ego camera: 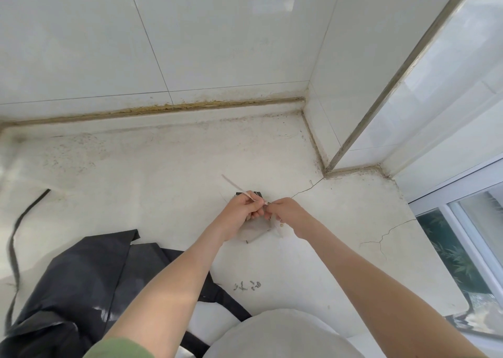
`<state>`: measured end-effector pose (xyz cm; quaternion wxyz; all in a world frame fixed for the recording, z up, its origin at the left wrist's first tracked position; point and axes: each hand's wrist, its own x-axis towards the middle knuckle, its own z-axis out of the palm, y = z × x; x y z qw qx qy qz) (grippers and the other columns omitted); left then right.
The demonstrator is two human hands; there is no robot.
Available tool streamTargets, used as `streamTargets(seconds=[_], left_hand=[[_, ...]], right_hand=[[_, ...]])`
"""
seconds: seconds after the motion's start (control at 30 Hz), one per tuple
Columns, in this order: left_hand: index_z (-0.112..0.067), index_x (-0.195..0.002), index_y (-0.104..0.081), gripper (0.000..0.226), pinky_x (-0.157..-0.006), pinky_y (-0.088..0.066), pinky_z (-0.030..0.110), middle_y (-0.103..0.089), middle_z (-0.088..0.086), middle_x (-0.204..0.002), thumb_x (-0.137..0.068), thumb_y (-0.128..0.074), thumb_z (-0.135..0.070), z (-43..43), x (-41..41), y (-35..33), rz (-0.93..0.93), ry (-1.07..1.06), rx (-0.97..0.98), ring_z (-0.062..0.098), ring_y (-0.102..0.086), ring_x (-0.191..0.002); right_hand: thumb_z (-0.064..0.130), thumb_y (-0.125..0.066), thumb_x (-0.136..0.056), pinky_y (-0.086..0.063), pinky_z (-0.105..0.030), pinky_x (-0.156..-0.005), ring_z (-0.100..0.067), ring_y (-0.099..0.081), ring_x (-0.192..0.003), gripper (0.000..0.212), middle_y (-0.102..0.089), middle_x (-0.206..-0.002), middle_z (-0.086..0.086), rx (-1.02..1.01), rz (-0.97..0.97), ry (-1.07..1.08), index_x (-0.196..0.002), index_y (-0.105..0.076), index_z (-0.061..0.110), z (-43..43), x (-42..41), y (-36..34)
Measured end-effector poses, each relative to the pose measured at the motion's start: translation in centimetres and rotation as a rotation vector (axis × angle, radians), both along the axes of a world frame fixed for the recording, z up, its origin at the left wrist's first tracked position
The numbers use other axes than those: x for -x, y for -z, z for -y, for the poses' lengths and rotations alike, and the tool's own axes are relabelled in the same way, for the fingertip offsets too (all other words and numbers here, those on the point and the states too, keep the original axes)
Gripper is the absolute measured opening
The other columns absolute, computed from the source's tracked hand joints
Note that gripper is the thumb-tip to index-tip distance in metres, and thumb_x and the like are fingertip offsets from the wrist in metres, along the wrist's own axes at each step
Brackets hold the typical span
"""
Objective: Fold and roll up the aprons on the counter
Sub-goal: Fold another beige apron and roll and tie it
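Left hand [243, 208]: fingers curled, pinching a pale strap [236, 185] that runs up and left from the grip.
Right hand [285, 211]: fingers curled, pinching the same strap, touching the left hand.
Rolled apron [254, 231]: pale grey bundle on the counter [163, 167], directly beneath both hands.
Black apron [81, 276]: spread loosely at the counter's near left; its black tie [15, 238] trails further left.
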<state>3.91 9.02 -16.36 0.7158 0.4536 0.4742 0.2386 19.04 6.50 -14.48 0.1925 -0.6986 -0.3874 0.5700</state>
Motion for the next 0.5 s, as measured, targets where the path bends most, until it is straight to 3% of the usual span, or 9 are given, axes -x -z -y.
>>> streamTargets(seconds=[0.17, 0.23, 0.3, 0.37, 0.43, 0.5], left_hand=[[-0.010, -0.083, -0.057, 0.013, -0.066, -0.042, 0.019, -0.061, -0.002, -0.067, -0.095, -0.055, -0.006, 0.02, 0.08, 0.12, -0.023, 0.061, -0.005, 0.008, -0.054, -0.063], [-0.008, -0.085, -0.055, 0.012, -0.065, -0.043, 0.019, -0.061, -0.001, -0.070, -0.096, -0.054, -0.004, 0.16, -0.01, 0.20, -0.027, 0.086, -0.028, 0.007, -0.055, -0.062], [-0.007, -0.088, -0.057, 0.013, -0.068, -0.046, 0.021, -0.063, 0.001, -0.074, -0.099, -0.050, -0.009, 0.24, -0.01, 0.29, -0.008, 0.055, -0.019, 0.009, -0.056, -0.064], [-0.007, -0.091, -0.063, 0.028, -0.074, -0.048, 0.023, -0.065, 0.002, -0.079, -0.103, -0.041, -0.020, 0.26, 0.11, 0.35, 0.019, -0.029, 0.026, 0.012, -0.057, -0.070], [-0.008, -0.091, -0.067, 0.039, -0.077, -0.047, 0.025, -0.066, 0.004, -0.082, -0.105, -0.035, -0.026, 0.40, 0.30, 0.45, 0.052, -0.101, 0.058, 0.014, -0.059, -0.075], [-0.006, -0.089, -0.068, 0.041, -0.081, -0.047, 0.025, -0.066, 0.006, -0.086, -0.105, -0.035, -0.024, 0.77, 0.75, 0.83, 0.087, -0.139, 0.056, 0.017, -0.060, -0.082]], right_hand=[[0.018, -0.058, -0.086, -0.034, -0.029, -0.080, -0.012, -0.047, -0.080, 0.008, -0.058, -0.084, 0.005, 0.061, -0.357, 0.240, -0.080, -0.065, 0.017, -0.31, -0.51, 0.29], [0.019, -0.055, -0.091, -0.034, -0.030, -0.086, -0.009, -0.052, -0.086, 0.014, -0.062, -0.088, 0.006, -0.009, -0.373, 0.223, -0.082, -0.066, 0.018, -0.49, -0.50, 0.17], [0.012, -0.047, -0.098, -0.039, -0.028, -0.084, -0.013, -0.057, -0.084, 0.024, -0.060, -0.082, 0.000, -0.116, -0.461, 0.321, -0.077, -0.059, 0.014, -0.73, -0.33, 0.06], [0.008, -0.038, -0.102, -0.049, -0.030, -0.081, -0.020, -0.061, -0.073, 0.031, -0.055, -0.066, -0.005, -0.185, -0.694, 0.516, -0.075, -0.052, 0.010, -0.94, -0.49, 0.10], [0.010, -0.035, -0.103, -0.051, -0.031, -0.069, -0.018, -0.051, -0.051, 0.032, -0.040, -0.051, -0.002, -0.224, -0.799, 0.602, -0.074, -0.048, 0.008, -0.92, -0.75, 0.17], [0.012, -0.037, -0.103, -0.042, -0.028, -0.054, -0.014, -0.033, -0.044, 0.030, -0.029, -0.050, 0.001, -0.248, -0.726, 0.526, -0.075, -0.046, 0.009, -0.70, -0.77, 0.48]])
